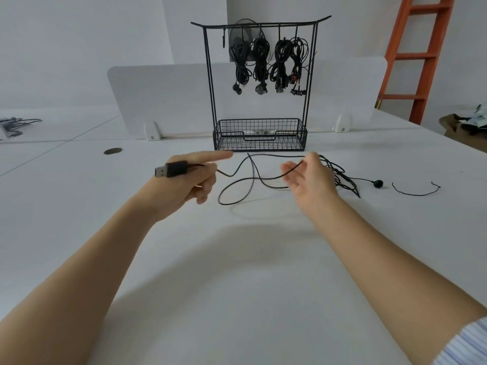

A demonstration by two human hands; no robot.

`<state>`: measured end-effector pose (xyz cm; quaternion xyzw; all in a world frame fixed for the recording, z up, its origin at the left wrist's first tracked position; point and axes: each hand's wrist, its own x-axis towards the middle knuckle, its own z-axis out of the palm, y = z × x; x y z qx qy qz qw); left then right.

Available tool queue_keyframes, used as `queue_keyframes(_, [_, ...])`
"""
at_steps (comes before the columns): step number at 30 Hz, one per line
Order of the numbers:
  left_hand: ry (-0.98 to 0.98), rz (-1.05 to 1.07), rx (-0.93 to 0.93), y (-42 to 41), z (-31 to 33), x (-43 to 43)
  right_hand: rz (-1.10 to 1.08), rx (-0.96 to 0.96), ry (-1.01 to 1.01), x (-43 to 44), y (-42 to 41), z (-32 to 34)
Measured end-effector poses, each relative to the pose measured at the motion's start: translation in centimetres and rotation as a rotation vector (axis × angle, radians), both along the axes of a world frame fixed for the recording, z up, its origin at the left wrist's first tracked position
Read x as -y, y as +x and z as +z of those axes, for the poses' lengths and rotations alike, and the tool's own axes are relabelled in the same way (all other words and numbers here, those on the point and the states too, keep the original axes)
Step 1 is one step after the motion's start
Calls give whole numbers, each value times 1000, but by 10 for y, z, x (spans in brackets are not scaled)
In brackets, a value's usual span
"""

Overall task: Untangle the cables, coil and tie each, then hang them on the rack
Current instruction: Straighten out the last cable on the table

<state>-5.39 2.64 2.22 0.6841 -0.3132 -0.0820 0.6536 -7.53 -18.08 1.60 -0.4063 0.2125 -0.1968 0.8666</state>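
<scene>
Nearest the lens, low at the right edge: a pale, finely striped cloth sleeve (471, 341), with two bare forearms reaching out over a matte white desk (237, 285).

Left hand (189, 177) closed on the plug end of the cable (272, 178): forefinger straight and pointing away, the other fingers curled under. Across its thumb side, a boxy black plastic USB plug (171, 169) with a flat metal tip sticking out to the left.

Right hand (308, 177) palm-up, fingers loosely bent, pinching the thin black cord between thumb and forefinger.

Between the two hands, slack rounded loops of the same smooth, narrow cord, lying on the desk. Just beyond and right of the right hand, a loose tangle of it, trailing off to a small round black head (378, 183).

Further right of that hand, apart from the tangle: a short, kinked black wire tie (416, 191), curved like a shallow bowl.

Straight beyond both hands, a black thin-rod rack (210, 88) with an upswept top bar and a square-mesh wire basket (259, 135) at its foot. Under the bar, four coiled black bundles (261, 61) side by side, plugs dangling.

Behind the rack, a smooth white rounded panel (163, 96); far right of the right hand, an orange ladder (427, 56).
</scene>
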Motion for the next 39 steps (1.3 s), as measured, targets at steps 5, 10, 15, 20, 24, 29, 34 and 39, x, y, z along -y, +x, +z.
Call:
queue_keyframes(5, [136, -489, -132, 8, -7, -11, -124, 141, 234, 33, 3, 2])
queue_keyframes(10, [153, -846, -214, 25, -2, -30, -174, 147, 227, 63, 2, 7])
queue_keyframes(15, [221, -712, -329, 29, 3, -41, -91, 140, -29, 60, 0, 15])
queue_keyframes(20, [70, -87, -367, 20, 1, -22, -44, 188, -134, 59, -4, 18])
queue_keyframes(24, [59, 217, -329, 23, -5, -9, 77, 237, -217, 42, -7, 21])
queue_keyframes(29, [146, 732, -147, 29, -8, -9, 172, 266, -324, 30, -11, 23])
queue_keyframes(34, [-272, 313, -644, 28, -4, -23, 158, 198, -625, 18, -10, 18])
queue_keyframes(39, [-507, 269, -658, 30, -7, -28, 82, 130, -1115, 7, -13, 10])
